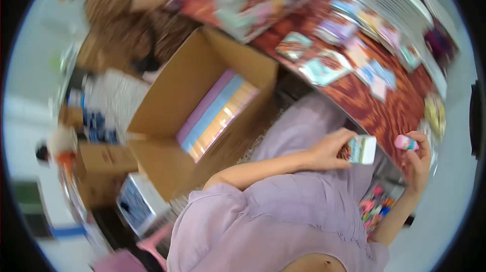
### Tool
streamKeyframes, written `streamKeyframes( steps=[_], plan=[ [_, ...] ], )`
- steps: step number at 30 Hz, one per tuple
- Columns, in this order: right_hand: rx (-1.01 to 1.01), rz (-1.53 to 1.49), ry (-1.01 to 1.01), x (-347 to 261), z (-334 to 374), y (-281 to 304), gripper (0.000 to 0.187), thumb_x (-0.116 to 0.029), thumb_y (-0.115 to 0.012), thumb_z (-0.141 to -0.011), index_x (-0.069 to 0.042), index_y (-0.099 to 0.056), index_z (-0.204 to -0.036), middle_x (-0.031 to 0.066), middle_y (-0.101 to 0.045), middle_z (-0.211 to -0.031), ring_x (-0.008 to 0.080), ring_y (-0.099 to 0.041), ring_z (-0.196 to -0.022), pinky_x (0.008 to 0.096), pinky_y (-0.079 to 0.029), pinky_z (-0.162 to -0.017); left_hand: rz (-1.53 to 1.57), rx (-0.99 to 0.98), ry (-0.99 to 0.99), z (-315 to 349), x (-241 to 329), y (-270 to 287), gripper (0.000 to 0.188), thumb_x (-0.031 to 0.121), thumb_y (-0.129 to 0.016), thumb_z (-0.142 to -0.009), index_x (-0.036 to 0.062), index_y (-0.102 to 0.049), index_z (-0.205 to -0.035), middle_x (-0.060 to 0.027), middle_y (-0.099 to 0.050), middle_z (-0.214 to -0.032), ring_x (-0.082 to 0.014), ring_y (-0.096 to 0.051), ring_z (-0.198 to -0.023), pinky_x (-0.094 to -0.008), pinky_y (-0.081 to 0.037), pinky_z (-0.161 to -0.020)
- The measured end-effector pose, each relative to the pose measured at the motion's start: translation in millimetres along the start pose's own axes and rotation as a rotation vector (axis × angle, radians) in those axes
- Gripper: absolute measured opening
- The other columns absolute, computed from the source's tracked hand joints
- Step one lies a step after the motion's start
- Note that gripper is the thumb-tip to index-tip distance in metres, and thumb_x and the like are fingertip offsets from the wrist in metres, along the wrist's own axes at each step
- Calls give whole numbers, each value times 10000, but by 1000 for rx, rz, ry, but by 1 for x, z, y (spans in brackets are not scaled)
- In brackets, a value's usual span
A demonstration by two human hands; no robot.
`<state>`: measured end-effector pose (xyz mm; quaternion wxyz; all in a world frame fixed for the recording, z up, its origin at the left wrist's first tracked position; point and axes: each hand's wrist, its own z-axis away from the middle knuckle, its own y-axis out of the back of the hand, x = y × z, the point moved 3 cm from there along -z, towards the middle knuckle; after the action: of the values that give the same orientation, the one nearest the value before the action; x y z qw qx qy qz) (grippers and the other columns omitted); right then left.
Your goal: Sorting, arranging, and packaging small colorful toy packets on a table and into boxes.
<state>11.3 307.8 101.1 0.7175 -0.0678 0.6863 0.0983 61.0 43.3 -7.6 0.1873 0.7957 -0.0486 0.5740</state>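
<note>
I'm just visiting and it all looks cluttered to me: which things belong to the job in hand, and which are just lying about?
Held, so likely part of the job:
left hand: small box
right hand: pink item

Untouched, so perhaps just lying about:
carton
packets on the table
blue-white box

We see matt brown corrugated cardboard in the open shipping carton [174,82], and bright glints make the row of packs [228,120] inside look glossy. The tabletop [402,107] has a smooth, reddish wood-grain finish. The small box [364,149] looks like smooth printed paperboard, and the pink mini container [406,143] like plastic. We read the lilac dress [283,211] as soft, matt, crinkled cloth; motion blurs finer textures.
</note>
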Motion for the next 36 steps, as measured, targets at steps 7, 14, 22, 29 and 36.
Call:
streamKeyframes(
  steps=[7, 14, 22, 29, 36],
  plan=[
    [-1181, 273, 128, -70, -26, -298, 271, 58, -666, -774, 9, -681, -1041, 72, -576, -1050, 156, -589, -971, 269, -485, -798, 126, 178, 142, 57, 17, 25, 682, 274, -799, -710, -11, -537, -1271, -213, -621, -1134, -328, -589, -1097, -414, -474, -949],
    [-1762, 375, 14, -65, 81, -473, 252, 15, -666, -842, -37, -700, -1087, 40, -629, -1013, 120, -589, -940, 267, -483, -804, 525, 270, 209, 88, -4, 32, 542, 308, -760, -721, 7, -628, -1152, -199, -659, -1015, -309, -627, -959, -413, -492, -863],
    [-1396, -93, -11, -95, 131, -600, 553, -110, -676, -884, 42, -459, -1369, 154, -541, -1205, 111, -613, -820, 264, -519, -655, 193, 484, 41, 109, 5, 54, 444, 210, -809, -622, -6, -591, -942, -129, -595, -824, -273, -588, -783, -417, -480, -688],
    [-1479, 459, 113, -77, 70, -482, 255, -44, -641, -896, 22, -647, -1142, 64, -620, -1152, 81, -610, -870, 249, -505, -763, 179, 335, 56, 106, 24, 50, 573, 248, -827, -609, 4, -592, -1072, -185, -629, -977, -346, -612, -945, -434, -496, -805],
    [-825, 197, -87, -42, 16, -257, 312, -14, -545, -877, 39, -611, -1177, 172, -673, -1124, 165, -659, -904, 303, -536, -797, 8, 262, -46, 80, 19, 34, 701, 205, -830, -651, 15, -534, -1257, -158, -613, -1035, -269, -638, -846, -386, -531, -756]
  ],
)
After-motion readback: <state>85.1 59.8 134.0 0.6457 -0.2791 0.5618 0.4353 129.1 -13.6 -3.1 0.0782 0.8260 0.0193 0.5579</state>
